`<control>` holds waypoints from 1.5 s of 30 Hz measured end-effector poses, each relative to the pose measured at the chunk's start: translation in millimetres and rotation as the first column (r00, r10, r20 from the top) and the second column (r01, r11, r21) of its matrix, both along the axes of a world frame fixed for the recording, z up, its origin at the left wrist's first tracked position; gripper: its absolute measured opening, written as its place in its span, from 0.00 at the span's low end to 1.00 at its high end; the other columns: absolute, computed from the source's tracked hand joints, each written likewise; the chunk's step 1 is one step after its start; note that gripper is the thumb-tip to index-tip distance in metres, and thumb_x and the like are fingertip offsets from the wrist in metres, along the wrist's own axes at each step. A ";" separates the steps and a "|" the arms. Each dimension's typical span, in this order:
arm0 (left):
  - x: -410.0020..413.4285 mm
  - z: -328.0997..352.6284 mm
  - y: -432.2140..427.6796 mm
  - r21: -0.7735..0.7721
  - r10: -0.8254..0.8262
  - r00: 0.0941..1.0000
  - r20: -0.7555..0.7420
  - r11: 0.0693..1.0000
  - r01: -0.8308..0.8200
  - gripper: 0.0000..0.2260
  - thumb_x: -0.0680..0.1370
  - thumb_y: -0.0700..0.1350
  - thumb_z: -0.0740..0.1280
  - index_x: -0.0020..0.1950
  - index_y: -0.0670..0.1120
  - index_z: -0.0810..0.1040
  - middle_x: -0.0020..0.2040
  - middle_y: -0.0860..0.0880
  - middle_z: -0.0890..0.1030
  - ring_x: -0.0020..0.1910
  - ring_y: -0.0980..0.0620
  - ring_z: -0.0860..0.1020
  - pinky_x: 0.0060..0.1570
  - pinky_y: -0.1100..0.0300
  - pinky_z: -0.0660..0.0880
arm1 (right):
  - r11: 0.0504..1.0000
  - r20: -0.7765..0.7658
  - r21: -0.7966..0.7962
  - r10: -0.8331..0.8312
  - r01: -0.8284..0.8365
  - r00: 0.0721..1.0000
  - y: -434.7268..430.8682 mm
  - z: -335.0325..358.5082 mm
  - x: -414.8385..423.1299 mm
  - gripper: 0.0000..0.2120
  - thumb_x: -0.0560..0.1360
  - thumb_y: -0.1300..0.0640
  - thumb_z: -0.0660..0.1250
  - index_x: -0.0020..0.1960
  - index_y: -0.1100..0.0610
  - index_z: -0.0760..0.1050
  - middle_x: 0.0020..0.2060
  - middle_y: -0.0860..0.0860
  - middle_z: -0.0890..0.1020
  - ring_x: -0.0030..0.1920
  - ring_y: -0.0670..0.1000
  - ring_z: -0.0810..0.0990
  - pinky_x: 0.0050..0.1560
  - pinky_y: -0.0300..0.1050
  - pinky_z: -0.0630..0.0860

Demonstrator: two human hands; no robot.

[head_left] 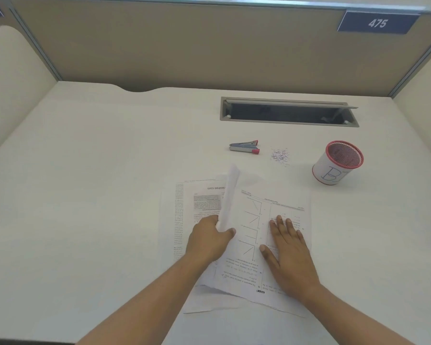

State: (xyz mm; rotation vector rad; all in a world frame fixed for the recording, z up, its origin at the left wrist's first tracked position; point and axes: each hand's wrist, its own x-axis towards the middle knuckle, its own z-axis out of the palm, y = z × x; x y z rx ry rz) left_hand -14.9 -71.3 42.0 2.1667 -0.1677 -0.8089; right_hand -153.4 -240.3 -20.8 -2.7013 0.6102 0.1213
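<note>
Left hand (209,239): grip closed on a curled sheet (230,195), raised above the papers (181,215) on the tabletop (97,170). Right hand (291,255): grip open, palm flat on the diagram page (251,220).

We are reading "475" in white on the blue plate (378,23) up on the partition (184,46). A hand-drawn "B" is showing on the cup (332,174). Upside down, "okstree.com" is running across the left sheet (199,195), and "ALLEN" along the right sheet (284,202).

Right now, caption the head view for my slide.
Left hand grips a curled sheet while right hand presses flat on the printed pages; loose staples lie beyond.
</note>
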 end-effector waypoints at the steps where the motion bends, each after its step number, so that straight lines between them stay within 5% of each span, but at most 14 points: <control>1: -2.5 0.2 -0.9 -0.022 -0.013 1.000 0.003 1.000 0.013 0.09 0.76 0.52 0.71 0.56 0.55 0.79 0.50 0.57 0.84 0.48 0.53 0.82 0.51 0.49 0.82 | 0.999 0.010 0.037 0.005 -0.005 1.000 4.2 1.6 2.6 0.37 0.76 0.33 0.41 0.80 0.50 0.45 0.79 0.45 0.44 0.77 0.44 0.36 0.76 0.45 0.38; 5: -6.5 1.3 0.6 -0.081 -0.016 0.999 0.046 0.997 0.020 0.13 0.81 0.46 0.66 0.65 0.52 0.77 0.57 0.54 0.83 0.53 0.52 0.81 0.55 0.51 0.80 | 0.943 0.112 0.328 -0.103 0.061 0.988 18.2 18.2 12.5 0.38 0.76 0.34 0.51 0.79 0.50 0.47 0.78 0.43 0.47 0.77 0.41 0.41 0.75 0.42 0.42; 10: -5.8 11.5 18.1 -0.275 0.078 0.996 -0.039 0.958 -0.086 0.09 0.82 0.47 0.64 0.60 0.54 0.81 0.49 0.58 0.85 0.49 0.56 0.83 0.48 0.59 0.80 | 0.782 0.221 0.530 -0.500 0.327 0.837 0.7 53.3 3.3 0.37 0.75 0.44 0.67 0.78 0.50 0.54 0.77 0.45 0.58 0.77 0.45 0.55 0.74 0.45 0.54; 13: -8.6 23.8 26.1 -0.403 0.089 0.981 -0.171 0.903 -0.152 0.08 0.83 0.47 0.63 0.57 0.55 0.82 0.50 0.56 0.87 0.48 0.55 0.86 0.47 0.57 0.83 | 0.557 0.061 0.719 -0.647 0.416 0.760 -14.1 69.6 -10.0 0.32 0.76 0.48 0.68 0.76 0.50 0.60 0.74 0.48 0.67 0.71 0.50 0.69 0.68 0.49 0.66; 16: -11.8 31.2 30.1 -0.473 0.066 0.957 -0.284 0.858 -0.199 0.10 0.85 0.47 0.61 0.59 0.54 0.82 0.53 0.54 0.87 0.51 0.52 0.86 0.51 0.51 0.83 | 0.224 -0.110 0.927 -0.604 0.300 0.789 -21.8 78.0 -20.3 0.16 0.78 0.51 0.66 0.64 0.53 0.76 0.61 0.52 0.82 0.58 0.53 0.83 0.59 0.53 0.76; 20: -14.3 33.1 34.0 -0.517 0.001 0.952 -0.306 0.839 -0.167 0.10 0.84 0.48 0.61 0.60 0.53 0.82 0.54 0.52 0.87 0.53 0.50 0.86 0.49 0.55 0.83 | 0.075 -0.168 0.967 -0.534 0.245 0.829 -21.7 82.9 -26.3 0.12 0.77 0.55 0.66 0.59 0.55 0.80 0.57 0.57 0.84 0.56 0.61 0.83 0.54 0.60 0.80; 26: -6.9 23.4 39.2 -0.365 0.157 0.979 -0.127 0.911 -0.193 0.16 0.82 0.60 0.60 0.51 0.52 0.83 0.49 0.54 0.87 0.49 0.53 0.85 0.49 0.58 0.79 | 0.071 -0.165 0.960 -0.642 0.272 0.749 -23.8 80.1 -33.4 0.11 0.75 0.59 0.67 0.56 0.57 0.82 0.52 0.62 0.85 0.50 0.66 0.85 0.47 0.62 0.82; 30: 2.4 8.5 53.6 0.031 0.096 0.972 0.216 0.994 -0.105 0.18 0.80 0.63 0.60 0.62 0.54 0.76 0.57 0.55 0.80 0.51 0.57 0.79 0.48 0.59 0.74 | 0.137 -0.133 0.936 -0.717 0.325 0.685 -27.7 81.6 -38.7 0.08 0.77 0.61 0.67 0.54 0.57 0.82 0.49 0.62 0.86 0.47 0.65 0.85 0.52 0.64 0.79; 33: 0.8 -3.3 57.3 0.333 -0.058 0.946 0.319 0.941 -0.055 0.28 0.77 0.67 0.63 0.68 0.49 0.70 0.61 0.51 0.74 0.57 0.51 0.77 0.45 0.58 0.72 | 0.149 -0.120 0.932 -0.736 0.331 0.666 -30.1 85.4 -43.6 0.09 0.76 0.61 0.67 0.55 0.58 0.81 0.48 0.61 0.86 0.45 0.64 0.86 0.45 0.58 0.83; 38: -9.1 -11.8 53.1 0.606 -0.226 0.932 0.283 0.796 0.009 0.44 0.62 0.76 0.66 0.67 0.47 0.66 0.59 0.49 0.69 0.58 0.48 0.71 0.49 0.55 0.71 | 0.125 -0.132 0.936 -0.740 0.328 0.660 -31.8 88.3 -47.0 0.09 0.77 0.63 0.65 0.56 0.61 0.80 0.44 0.59 0.87 0.37 0.57 0.87 0.32 0.47 0.83; 45: 0.4 -12.4 51.3 0.577 -0.183 0.927 0.328 0.815 -0.043 0.37 0.67 0.70 0.71 0.64 0.47 0.68 0.60 0.47 0.69 0.58 0.47 0.71 0.52 0.57 0.73 | 0.122 -0.134 0.938 -0.737 0.325 0.663 -29.7 87.9 -46.4 0.10 0.78 0.63 0.65 0.58 0.62 0.79 0.47 0.62 0.86 0.41 0.61 0.86 0.39 0.56 0.83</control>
